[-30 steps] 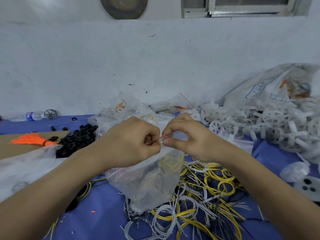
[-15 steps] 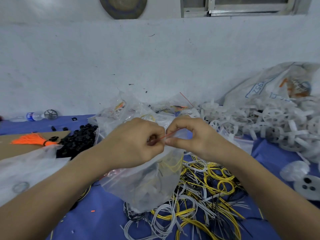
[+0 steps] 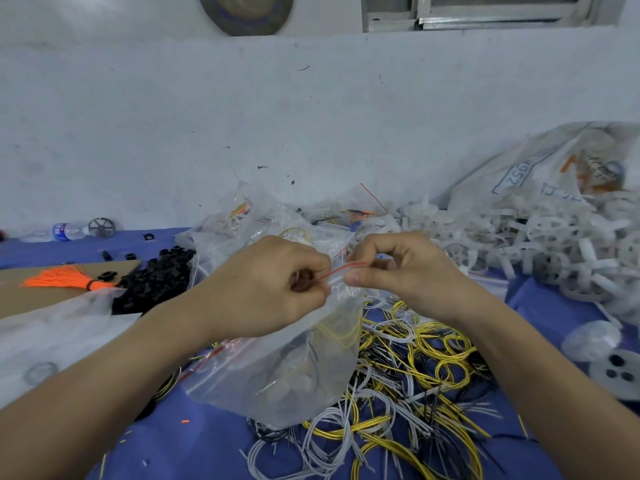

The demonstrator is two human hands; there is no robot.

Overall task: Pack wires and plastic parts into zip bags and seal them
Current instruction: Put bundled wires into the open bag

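A clear zip bag (image 3: 304, 358) with a red seal strip hangs between my hands, holding wires and dark parts. My left hand (image 3: 270, 289) pinches the left part of the strip with curled fingers. My right hand (image 3: 405, 271) pinches the strip's right end between thumb and forefinger. Loose yellow, white and black wires (image 3: 408, 382) lie heaped on the blue table under the bag. White plastic wheels (image 3: 540, 251) are piled at the right, and black plastic parts (image 3: 156, 278) at the left.
More filled zip bags (image 3: 277, 220) are stacked behind my hands by the wall. A large white sack (image 3: 554, 171) sits at back right. An orange tassel (image 3: 65, 278) on cardboard, a water bottle (image 3: 59, 232) and an empty plastic bag (image 3: 52, 334) are at the left.
My hands have drawn slightly apart along the red seal strip, the right hand sliding rightward. The bag still hangs in the same place.
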